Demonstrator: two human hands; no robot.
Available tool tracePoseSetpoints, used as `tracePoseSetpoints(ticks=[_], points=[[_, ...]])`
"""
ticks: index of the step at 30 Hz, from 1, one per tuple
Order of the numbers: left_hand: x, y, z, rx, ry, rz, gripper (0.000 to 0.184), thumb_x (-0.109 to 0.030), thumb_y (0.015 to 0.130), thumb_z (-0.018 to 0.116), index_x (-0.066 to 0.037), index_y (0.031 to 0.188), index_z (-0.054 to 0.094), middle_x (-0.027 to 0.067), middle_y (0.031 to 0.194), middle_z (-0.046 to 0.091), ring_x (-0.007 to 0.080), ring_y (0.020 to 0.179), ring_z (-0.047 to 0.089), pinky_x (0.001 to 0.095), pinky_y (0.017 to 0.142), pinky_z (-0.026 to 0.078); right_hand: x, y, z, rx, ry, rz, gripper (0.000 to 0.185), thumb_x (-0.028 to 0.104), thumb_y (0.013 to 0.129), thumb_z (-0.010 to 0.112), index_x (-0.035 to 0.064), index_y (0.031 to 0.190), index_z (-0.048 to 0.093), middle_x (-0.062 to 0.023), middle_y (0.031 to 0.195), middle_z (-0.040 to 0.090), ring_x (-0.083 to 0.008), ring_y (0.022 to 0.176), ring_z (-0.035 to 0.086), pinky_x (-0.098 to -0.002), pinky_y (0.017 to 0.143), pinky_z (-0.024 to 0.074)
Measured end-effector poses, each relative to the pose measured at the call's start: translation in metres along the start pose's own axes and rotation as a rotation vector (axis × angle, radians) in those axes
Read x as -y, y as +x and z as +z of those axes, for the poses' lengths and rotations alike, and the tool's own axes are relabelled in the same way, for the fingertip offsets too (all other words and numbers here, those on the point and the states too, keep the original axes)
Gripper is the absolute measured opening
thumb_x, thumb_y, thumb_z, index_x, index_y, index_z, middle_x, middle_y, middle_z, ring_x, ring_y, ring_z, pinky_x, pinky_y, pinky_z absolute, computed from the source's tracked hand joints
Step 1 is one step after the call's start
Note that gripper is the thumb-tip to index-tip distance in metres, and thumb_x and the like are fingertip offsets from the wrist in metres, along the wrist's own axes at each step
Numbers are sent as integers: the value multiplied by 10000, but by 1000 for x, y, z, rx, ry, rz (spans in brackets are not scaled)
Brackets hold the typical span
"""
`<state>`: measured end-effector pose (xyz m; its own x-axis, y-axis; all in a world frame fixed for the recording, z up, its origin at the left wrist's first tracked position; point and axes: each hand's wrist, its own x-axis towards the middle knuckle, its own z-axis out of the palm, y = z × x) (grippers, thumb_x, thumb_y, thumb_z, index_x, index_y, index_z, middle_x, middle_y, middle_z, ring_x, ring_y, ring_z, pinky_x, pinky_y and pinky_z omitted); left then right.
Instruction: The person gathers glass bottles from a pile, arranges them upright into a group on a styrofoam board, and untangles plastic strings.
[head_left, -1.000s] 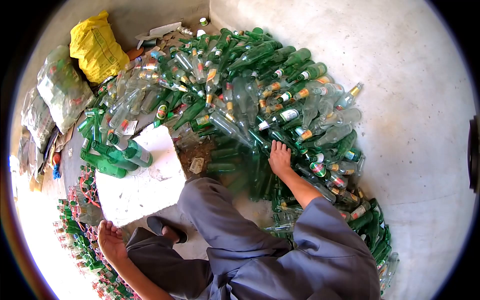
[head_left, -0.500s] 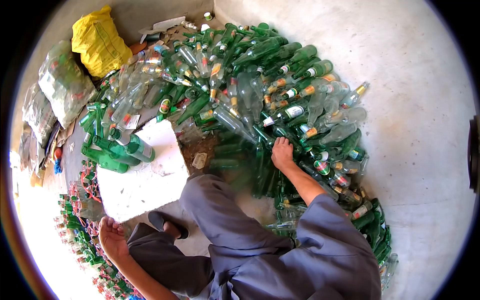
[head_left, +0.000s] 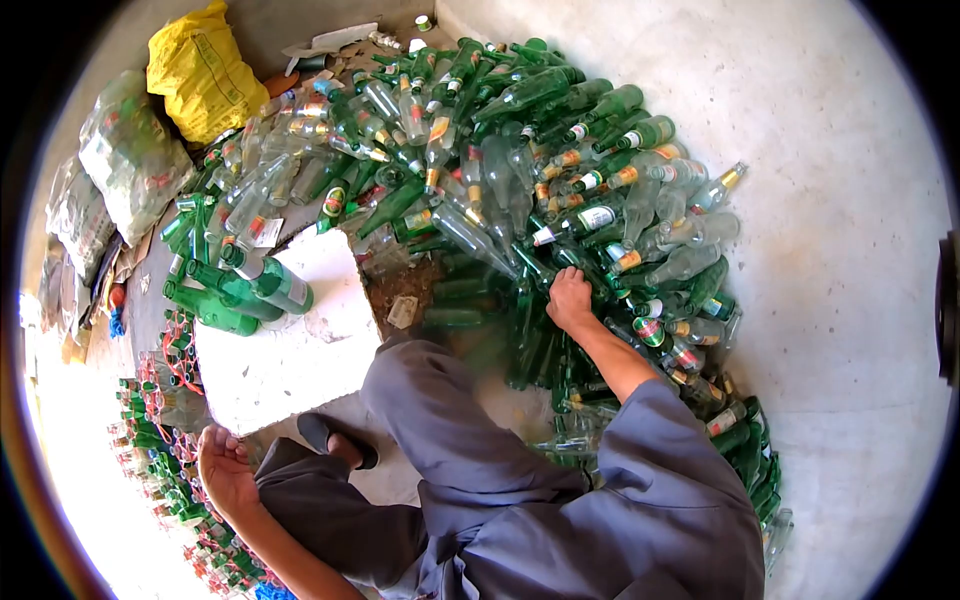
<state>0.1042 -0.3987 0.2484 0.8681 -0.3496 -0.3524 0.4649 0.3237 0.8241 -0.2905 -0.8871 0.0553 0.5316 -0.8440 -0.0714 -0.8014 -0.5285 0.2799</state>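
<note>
My right hand (head_left: 571,297) reaches into a large heap of glass bottles, its fingers closed round a green bottle (head_left: 535,264) that lies among the others. Much of what is under the palm is hidden. Beside it lie more green bottles and a bottle with a white label (head_left: 596,217). Away to the left, my left hand (head_left: 228,470) hangs palm up with its fingers loosely curled and holds nothing. It is near the front corner of a white board (head_left: 290,365). On that board's far left part lie several green bottles (head_left: 277,284), side by side.
Behind the board the heap curves back toward a yellow sack (head_left: 203,75) and a clear plastic bag (head_left: 130,150) of bottles. Bundled bottles with red ties (head_left: 180,470) stand at the left. A pale wall (head_left: 830,250) rises at the right.
My right hand has shifted very slightly right, still at the same spot in the heap. The view has tilted a little. My left hand stays in place.
</note>
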Motion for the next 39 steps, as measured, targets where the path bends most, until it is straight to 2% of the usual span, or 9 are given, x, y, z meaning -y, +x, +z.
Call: tracePoseSetpoints(ticks=[6,15,18,21,30,39], points=[[4,4,-6,45,12,19,137,-197,983,568,-73,1040,570,-17,843,533,95,745,532,239,637,462,-1,2,6,-23,-6,5,541,265,685,754,-35,1097,573,-144,1079,540,-293,1025,545,-395,787,514],[5,4,-6,3,23,20,147,-212,979,584,-75,1031,586,-21,843,549,96,750,536,243,628,450,2,8,-1,81,10,32,657,368,636,800,-45,1098,585,-163,1107,553,-311,1052,551,-395,846,506],[4,2,-3,-36,27,28,143,-208,978,585,-74,1027,589,-24,833,549,96,744,535,245,625,451,3,5,-25,155,53,51,603,343,667,780,-24,1113,604,-163,1127,559,-302,1078,549,-396,882,490],[5,3,-4,-35,26,26,152,-212,980,576,-70,1035,586,-19,851,547,98,753,534,244,630,456,0,4,-24,162,75,37,642,363,638,800,-30,1106,601,-168,1124,565,-308,1079,561,-392,897,492],[8,6,-14,63,6,32,195,-227,985,552,-59,1080,584,-3,886,539,112,776,532,249,662,468,-1,1,-22,158,112,9,662,360,621,814,-45,1091,584,-181,1089,579,-319,1028,590,-400,865,518],[6,2,-8,37,0,35,193,-223,985,558,-54,1074,583,-8,875,542,105,769,532,245,659,456,-3,-3,-21,168,117,-8,651,358,619,819,-42,1070,573,-189,1084,590,-318,1029,595,-394,857,534]])
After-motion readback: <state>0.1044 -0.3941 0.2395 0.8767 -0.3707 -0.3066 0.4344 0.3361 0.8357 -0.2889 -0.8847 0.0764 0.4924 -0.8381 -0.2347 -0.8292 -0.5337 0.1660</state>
